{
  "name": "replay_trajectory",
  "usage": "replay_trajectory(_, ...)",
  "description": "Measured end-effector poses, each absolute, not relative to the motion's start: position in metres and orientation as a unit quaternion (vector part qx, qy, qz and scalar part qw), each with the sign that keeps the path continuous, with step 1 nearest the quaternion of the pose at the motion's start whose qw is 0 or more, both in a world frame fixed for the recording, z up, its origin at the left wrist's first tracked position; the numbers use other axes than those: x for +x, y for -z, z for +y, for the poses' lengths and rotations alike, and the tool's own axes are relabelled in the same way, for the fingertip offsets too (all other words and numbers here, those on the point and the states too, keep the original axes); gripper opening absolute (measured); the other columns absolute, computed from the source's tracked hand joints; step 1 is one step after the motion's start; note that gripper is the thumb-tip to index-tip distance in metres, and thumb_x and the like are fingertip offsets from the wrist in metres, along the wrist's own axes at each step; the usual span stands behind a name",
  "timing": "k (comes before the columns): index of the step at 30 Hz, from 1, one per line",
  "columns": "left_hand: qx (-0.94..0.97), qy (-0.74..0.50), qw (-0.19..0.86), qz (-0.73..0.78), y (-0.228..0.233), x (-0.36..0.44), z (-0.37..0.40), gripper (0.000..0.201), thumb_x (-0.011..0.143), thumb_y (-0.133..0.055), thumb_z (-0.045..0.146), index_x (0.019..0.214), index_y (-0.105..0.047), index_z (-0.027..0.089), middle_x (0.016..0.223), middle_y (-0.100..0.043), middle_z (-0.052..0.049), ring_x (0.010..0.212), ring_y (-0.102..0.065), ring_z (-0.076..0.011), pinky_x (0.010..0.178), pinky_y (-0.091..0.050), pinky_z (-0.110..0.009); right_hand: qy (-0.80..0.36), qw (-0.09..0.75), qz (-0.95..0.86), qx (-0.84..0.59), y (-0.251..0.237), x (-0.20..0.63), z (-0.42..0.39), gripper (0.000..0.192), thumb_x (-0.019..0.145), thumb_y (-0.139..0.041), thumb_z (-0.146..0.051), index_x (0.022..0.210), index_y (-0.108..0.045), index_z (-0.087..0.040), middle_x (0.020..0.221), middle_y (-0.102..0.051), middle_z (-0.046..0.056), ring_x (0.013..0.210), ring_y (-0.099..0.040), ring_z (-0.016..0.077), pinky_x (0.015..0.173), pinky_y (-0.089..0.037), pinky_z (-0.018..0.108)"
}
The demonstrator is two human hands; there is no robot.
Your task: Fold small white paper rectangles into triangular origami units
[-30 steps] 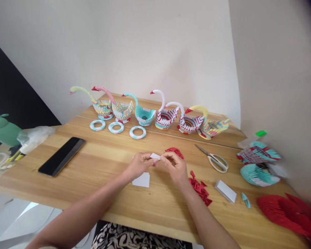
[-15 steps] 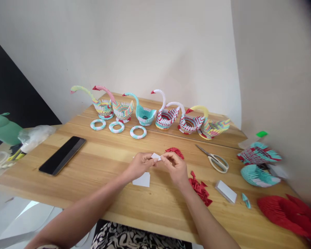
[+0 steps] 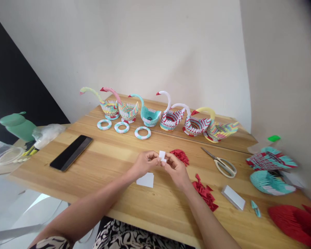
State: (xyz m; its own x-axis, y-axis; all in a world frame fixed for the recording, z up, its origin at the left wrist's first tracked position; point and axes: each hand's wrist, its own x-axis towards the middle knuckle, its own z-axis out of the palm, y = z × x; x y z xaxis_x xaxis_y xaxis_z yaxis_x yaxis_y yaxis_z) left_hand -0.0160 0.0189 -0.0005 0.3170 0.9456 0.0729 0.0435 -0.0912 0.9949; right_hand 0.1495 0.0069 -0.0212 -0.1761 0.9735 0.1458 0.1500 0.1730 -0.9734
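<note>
Between my two hands is a small piece of white paper (image 3: 162,155), folded into an L shape with one arm standing up. My left hand (image 3: 145,165) pinches its left side between thumb and fingers. From the right, my right hand (image 3: 175,168) grips the lower part of the same piece. On the table just below my left hand lie flat white paper slips (image 3: 145,180). Behind my right hand is a pile of folded red paper pieces (image 3: 180,156), and a second red pile (image 3: 205,194) lies beside my right forearm.
Several paper swans (image 3: 150,117) stand along the back, with paper rings (image 3: 142,132) before them. A phone (image 3: 71,153) lies left. Scissors (image 3: 223,165), a white paper stack (image 3: 233,197), a turquoise paper piece (image 3: 255,209) and a red paper model (image 3: 292,221) lie right.
The white paper, a flat strip before, now has one end folded up into an L. Both hands still grip it. The whole view has shifted slightly, moving the table things rightward.
</note>
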Motion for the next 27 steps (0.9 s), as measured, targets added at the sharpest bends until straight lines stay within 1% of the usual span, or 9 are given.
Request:
replay_trajectory(4,0.655,-0.405,0.459,0.443,0.0010,-0.0174,0.0178,0.014,0.077,-0.056,0.026,0.071,-0.061,0.014,0.069,-0.063,0.000,0.065,-0.052,-0.0117,0.061,-0.038,-0.021,-0.433,0.446,-0.624,-0.474,0.0197,0.1504,0.0075,0.025,0.081,-0.060,-0.038,0.096,-0.062,-0.018,0.078,-0.060,0.001,0.073,-0.055,0.0165,0.070,-0.046,0.029)
replay_trajectory(6,0.645,-0.410,0.472,0.440,0.0017,-0.0173,0.0180,0.015,0.077,-0.056,0.027,0.071,-0.061,0.015,0.069,-0.063,0.000,0.065,-0.052,-0.0117,0.061,-0.039,-0.021,-0.424,0.444,-0.627,-0.479,0.0187,0.1502,0.0070,0.025,0.080,-0.061,-0.038,0.095,-0.062,-0.018,0.079,-0.059,0.002,0.073,-0.054,0.0164,0.070,-0.045,0.028)
replay_trajectory(9,0.611,-0.414,0.529,0.419,0.0023,-0.0165,0.0189,0.017,0.077,-0.055,0.029,0.071,-0.060,0.014,0.069,-0.061,0.000,0.064,-0.051,-0.0110,0.062,-0.039,-0.022,-0.417,0.442,-0.632,-0.481,0.0179,0.1499,0.0063,0.023,0.079,-0.060,-0.037,0.094,-0.061,-0.019,0.080,-0.059,0.002,0.074,-0.054,0.0165,0.071,-0.044,0.029)
replay_trajectory(11,0.602,-0.410,0.545,0.415,0.0019,-0.0160,0.0190,0.018,0.077,-0.055,0.030,0.070,-0.059,0.014,0.068,-0.060,0.000,0.063,-0.050,-0.0107,0.062,-0.039,-0.022,-0.413,0.442,-0.635,-0.480,0.0181,0.1499,0.0063,0.023,0.079,-0.060,-0.036,0.095,-0.061,-0.019,0.079,-0.058,0.002,0.074,-0.053,0.0162,0.071,-0.044,0.028)
replay_trajectory(14,0.613,-0.401,0.538,0.418,0.0003,-0.0158,0.0185,0.018,0.078,-0.054,0.030,0.071,-0.058,0.014,0.068,-0.059,0.000,0.064,-0.049,-0.0108,0.063,-0.038,-0.022,-0.418,0.442,-0.635,-0.475,0.0188,0.1502,0.0070,0.022,0.079,-0.060,-0.033,0.095,-0.062,-0.018,0.078,-0.058,0.001,0.072,-0.053,0.0152,0.069,-0.044,0.027)
replay_trajectory(21,0.621,-0.405,0.517,0.428,0.0004,-0.0148,0.0175,0.019,0.079,-0.054,0.029,0.069,-0.057,0.014,0.066,-0.059,0.000,0.063,-0.049,-0.0108,0.061,-0.038,-0.022,-0.411,0.439,-0.643,-0.474,0.0210,0.1503,0.0085,0.017,0.078,-0.061,-0.032,0.089,-0.060,-0.018,0.073,-0.054,-0.001,0.069,-0.051,0.0141,0.065,-0.042,0.025)
replay_trajectory(25,0.615,-0.417,0.517,0.425,0.0007,-0.0140,0.0171,0.019,0.079,-0.055,0.029,0.067,-0.058,0.014,0.066,-0.059,0.000,0.062,-0.049,-0.0106,0.062,-0.039,-0.022,-0.372,0.429,-0.668,-0.481,0.0201,0.1489,0.0066,0.013,0.080,-0.059,-0.032,0.080,-0.059,-0.019,0.073,-0.057,0.000,0.069,-0.053,0.0152,0.065,-0.043,0.026)
replay_trajectory(27,0.617,-0.420,0.512,0.426,0.0016,-0.0138,0.0170,0.020,0.079,-0.055,0.028,0.067,-0.058,0.014,0.066,-0.060,0.000,0.063,-0.050,-0.0108,0.062,-0.039,-0.022,-0.338,0.421,-0.689,-0.483,0.0183,0.1483,0.0052,0.012,0.082,-0.057,-0.030,0.083,-0.060,-0.019,0.077,-0.060,0.002,0.072,-0.055,0.0169,0.068,-0.045,0.028)
